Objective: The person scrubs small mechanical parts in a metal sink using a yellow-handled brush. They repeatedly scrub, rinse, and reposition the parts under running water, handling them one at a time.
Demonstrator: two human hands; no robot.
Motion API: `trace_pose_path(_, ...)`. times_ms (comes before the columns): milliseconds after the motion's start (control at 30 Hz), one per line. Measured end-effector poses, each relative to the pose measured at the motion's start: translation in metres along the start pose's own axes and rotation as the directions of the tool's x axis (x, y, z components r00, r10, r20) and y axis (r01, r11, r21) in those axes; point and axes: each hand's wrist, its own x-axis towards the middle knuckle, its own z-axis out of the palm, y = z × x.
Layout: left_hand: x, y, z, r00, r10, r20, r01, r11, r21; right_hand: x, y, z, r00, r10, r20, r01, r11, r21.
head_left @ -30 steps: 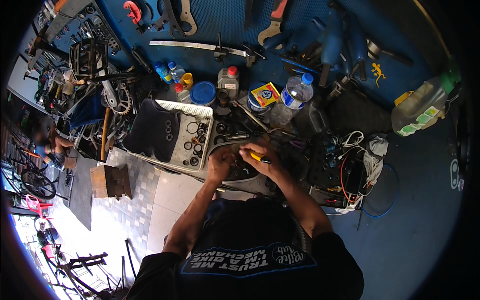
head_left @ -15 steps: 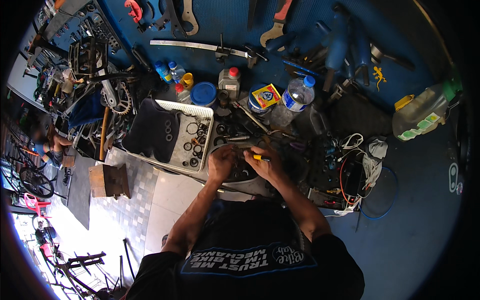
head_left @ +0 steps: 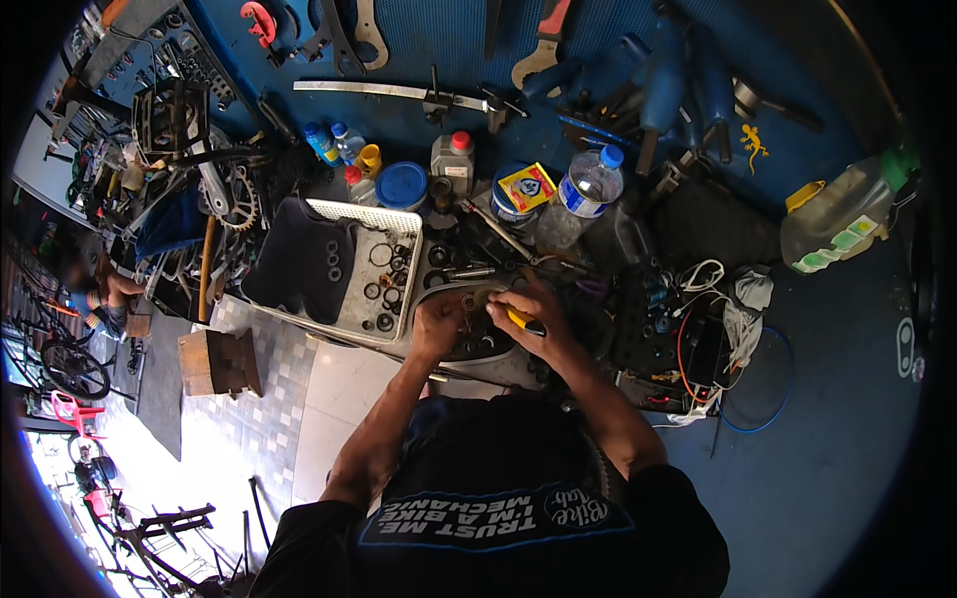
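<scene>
A blue pegboard wall (head_left: 439, 45) hung with tools (head_left: 371, 35) stands at 12 o'clock behind a crowded bench (head_left: 402, 349), where both hands meet over a grey tray (head_left: 477, 364) near the front edge. The right hand (head_left: 538, 311) curls around a yellow-handled tool (head_left: 520, 318); its butt end has swung from about 3 o'clock toward 4 in the last half second, probably a change of working angle. The left hand (head_left: 439, 327) has barely moved, fingers bunched narrow; whether they pinch a small part I cannot tell. Room is tight around the far side: a white basket (head_left: 377, 216) at 10 o'clock, a blue-capped bottle (head_left: 588, 194) at 1, white cables (head_left: 745, 337) further off at 3. The freest direction looks to be 8 o'clock, over pale floor tiles (head_left: 344, 394).
</scene>
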Motion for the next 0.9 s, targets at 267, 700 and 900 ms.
trace_pose_path(267, 0.000, -0.008, -0.006, 0.997, -0.021, 0.072, 0.025, 0.998, -0.055, 0.006, -0.002, -0.016, 0.949, 0.010, 0.317, 0.014, 0.997, -0.072)
trace_pose_path(700, -0.001, -0.006, 0.001, 0.979, 0.201, -0.044, -0.184, 0.949, 0.256, -0.001, -0.001, -0.004, 0.950, 0.232, 0.208, -0.208, 0.969, -0.130)
trace_pose_path(900, 0.001, -0.002, 0.003, 0.978, 0.203, -0.053, -0.188, 0.960, 0.209, 0.014, -0.024, -0.007, 0.861, 0.465, 0.205, -0.454, 0.885, -0.103)
